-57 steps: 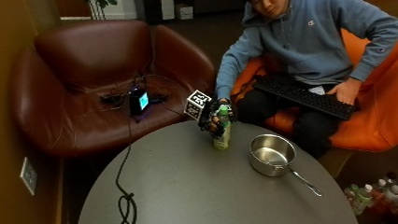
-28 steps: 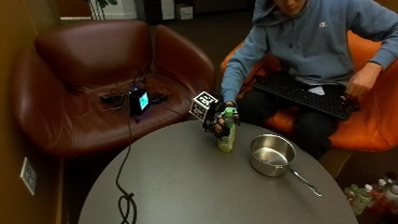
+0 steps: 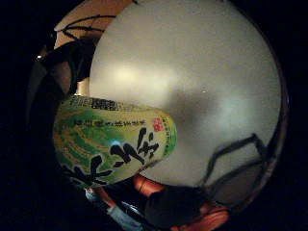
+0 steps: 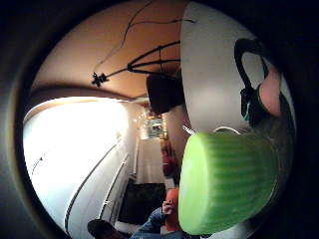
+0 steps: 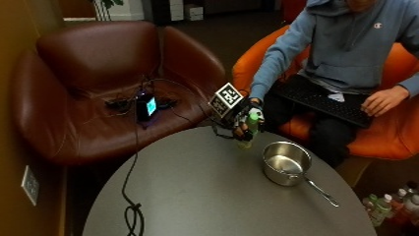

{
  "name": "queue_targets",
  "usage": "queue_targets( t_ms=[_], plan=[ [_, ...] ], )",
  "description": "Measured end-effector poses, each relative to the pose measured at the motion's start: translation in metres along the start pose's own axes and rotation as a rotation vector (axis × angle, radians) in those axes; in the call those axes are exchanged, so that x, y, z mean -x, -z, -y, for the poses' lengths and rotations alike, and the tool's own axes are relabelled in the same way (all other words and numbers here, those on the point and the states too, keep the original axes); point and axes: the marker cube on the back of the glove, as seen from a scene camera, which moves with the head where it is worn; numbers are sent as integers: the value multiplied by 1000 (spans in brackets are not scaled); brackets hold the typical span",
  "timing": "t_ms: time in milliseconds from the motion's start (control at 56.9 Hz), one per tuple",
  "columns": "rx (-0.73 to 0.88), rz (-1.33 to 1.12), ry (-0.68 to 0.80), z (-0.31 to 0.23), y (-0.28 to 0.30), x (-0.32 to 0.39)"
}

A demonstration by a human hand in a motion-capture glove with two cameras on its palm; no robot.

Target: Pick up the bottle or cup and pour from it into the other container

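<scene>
In the outside view my gloved right hand (image 5: pixel 243 119) grips a green bottle (image 5: pixel 249 129) around its upper part, holding it roughly upright just above the far edge of the round grey table (image 5: pixel 196 196). A steel pot (image 5: pixel 286 162) with a long handle (image 5: pixel 320 191) stands on the table a short way from the bottle, its inside bare. The little finger side palm view shows the bottle's green label (image 3: pixel 115 144) with black characters over the grey tabletop (image 3: pixel 192 86). Its ribbed green cap (image 4: pixel 224 189) fills the thumb side palm view.
A black cable (image 5: pixel 131 196) runs across the table's left part down from a lit device (image 5: pixel 145 105) on the brown armchair (image 5: pixel 98 83). The person sits in an orange chair (image 5: pixel 379 132) with a keyboard (image 5: pixel 327 101) on their lap. Small bottles (image 5: pixel 393 206) stand on the floor.
The hand has lifted the bottle slightly off the table and carried it a little to the right, toward the pot. The pot has not moved.
</scene>
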Motion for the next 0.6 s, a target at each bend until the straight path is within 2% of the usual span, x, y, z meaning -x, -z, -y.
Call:
queue_targets(
  t_ms=[141, 228, 597],
  plan=[
    [54, -403, 65, -26, -5, 37],
    [49, -662, 111, -23, -12, 66],
    [177, -1607, 100, -11, -41, 117]
  ],
)
